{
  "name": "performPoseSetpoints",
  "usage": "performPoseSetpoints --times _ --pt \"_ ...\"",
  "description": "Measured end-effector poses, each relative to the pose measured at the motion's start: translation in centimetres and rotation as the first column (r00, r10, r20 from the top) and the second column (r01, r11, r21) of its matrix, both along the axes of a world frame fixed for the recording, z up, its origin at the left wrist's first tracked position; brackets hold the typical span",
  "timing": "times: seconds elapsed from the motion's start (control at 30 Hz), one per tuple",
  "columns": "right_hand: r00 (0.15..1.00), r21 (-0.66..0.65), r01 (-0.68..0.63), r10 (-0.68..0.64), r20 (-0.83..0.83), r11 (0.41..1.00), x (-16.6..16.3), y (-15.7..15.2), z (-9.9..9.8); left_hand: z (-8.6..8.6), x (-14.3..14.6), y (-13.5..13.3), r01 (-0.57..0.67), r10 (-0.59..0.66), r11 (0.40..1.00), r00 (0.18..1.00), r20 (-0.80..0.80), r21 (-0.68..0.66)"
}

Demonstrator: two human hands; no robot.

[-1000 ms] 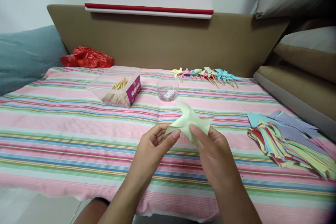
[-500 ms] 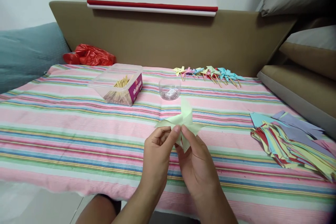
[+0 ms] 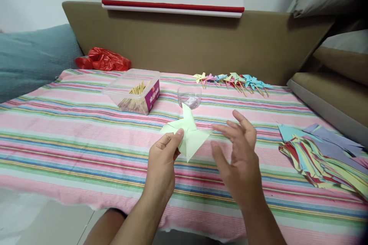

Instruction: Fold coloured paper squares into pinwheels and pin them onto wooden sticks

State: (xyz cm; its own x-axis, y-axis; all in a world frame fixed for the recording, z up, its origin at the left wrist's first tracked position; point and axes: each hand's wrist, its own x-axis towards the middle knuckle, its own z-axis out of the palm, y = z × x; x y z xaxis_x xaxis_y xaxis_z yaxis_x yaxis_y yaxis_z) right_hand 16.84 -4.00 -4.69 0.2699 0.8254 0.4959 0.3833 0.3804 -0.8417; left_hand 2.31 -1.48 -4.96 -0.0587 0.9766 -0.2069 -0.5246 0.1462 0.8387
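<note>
A pale green paper pinwheel point(image 3: 192, 138) with folded blades is pinched in my left hand point(image 3: 164, 157), the thumb pressed on its front near the centre. No stick shows on it. To its right, my right hand point(image 3: 238, 157) is raised with fingers spread and nothing between them, apart from the paper. Beyond the pinwheel stands a round clear plastic tub point(image 3: 189, 93) with small things and a white label inside. A clear plastic box point(image 3: 115, 90) with a purple label holds many thin wooden sticks point(image 3: 135, 103), left of the tub.
Finished pinwheels on sticks point(image 3: 237, 79) lie in a row at the back. Coloured paper pieces point(image 3: 322, 160) are piled at the right. A red plastic bag point(image 3: 105, 60) sits at the back left. The striped cloth point(image 3: 86, 141) lies beneath everything, with cushions point(image 3: 333, 95) on the right.
My right hand has let go of the pinwheel and moved right, its fingers opening. My left hand keeps hold, and has shifted slightly left with the pinwheel.
</note>
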Motion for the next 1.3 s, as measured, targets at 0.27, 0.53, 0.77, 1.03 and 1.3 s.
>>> performPoseSetpoints --times 0.27,0.53,0.77,1.03,1.3 --pt "0.909 0.097 -0.105 0.056 0.413 0.99 0.2 0.1 -0.1 0.2 0.1 0.1 0.019 -0.018 1.0 0.999 -0.034 0.021" --pt "0.995 -0.135 -0.093 0.089 -0.037 0.986 -0.3 0.1 0.2 0.7 0.4 -0.5 0.044 -0.024 0.994 0.981 -0.193 0.102" --pt "0.988 -0.226 -0.078 0.045 -0.147 0.971 0.0 0.3 0.0 0.6 0.5 -1.0 0.112 -0.077 0.986 0.961 -0.264 0.12" --pt "0.96 -0.251 -0.101 0.029 -0.278 0.963 -0.2 0.4 -0.1 0.7 0.4 -1.1 0.126 -0.086 0.985 0.95 -0.3 0.115" --pt "0.961 -0.228 -0.096 0.03 -0.274 0.969 -0.5 0.5 -0.2 0.6 0.7 -1.1 0.118 -0.085 0.988 0.956 -0.281 0.104"
